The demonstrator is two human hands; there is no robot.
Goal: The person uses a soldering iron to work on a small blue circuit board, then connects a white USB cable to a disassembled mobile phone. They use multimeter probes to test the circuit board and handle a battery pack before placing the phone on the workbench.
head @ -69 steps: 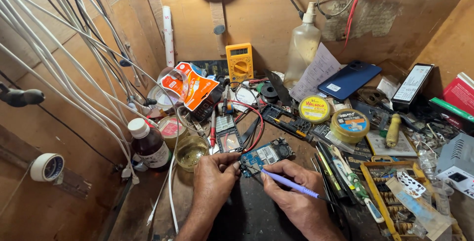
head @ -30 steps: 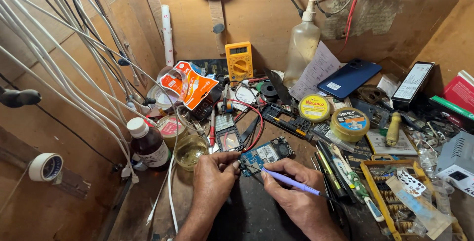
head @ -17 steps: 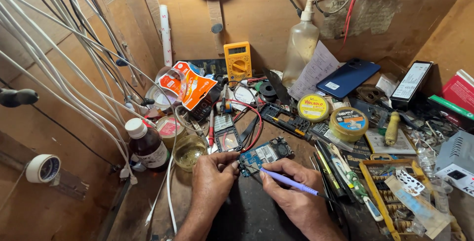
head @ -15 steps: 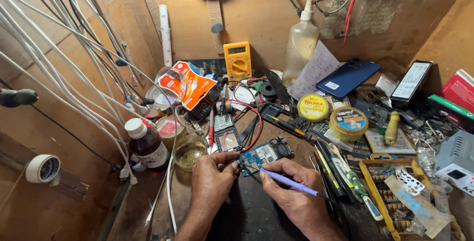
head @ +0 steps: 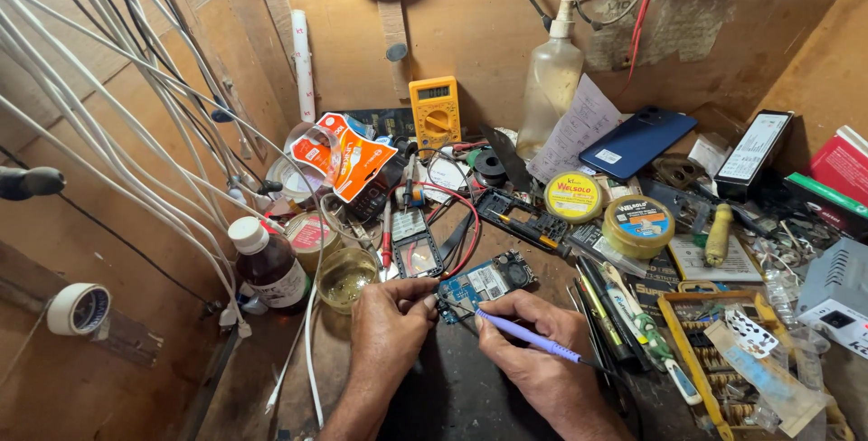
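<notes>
Almost nothing is moving since earlier: left hand [head: 387,331] fingers are pinching the thin, fragile circuit board [head: 485,285] by its edge; right hand [head: 533,360] fingers are gripping the purple soldering iron [head: 529,339], its tip touching the board just beside them.

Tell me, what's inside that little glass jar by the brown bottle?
The jar holds a shallow yellowish liquid. What the liquid is cannot be told. The bottle is dark, so its contents are hidden.
</notes>
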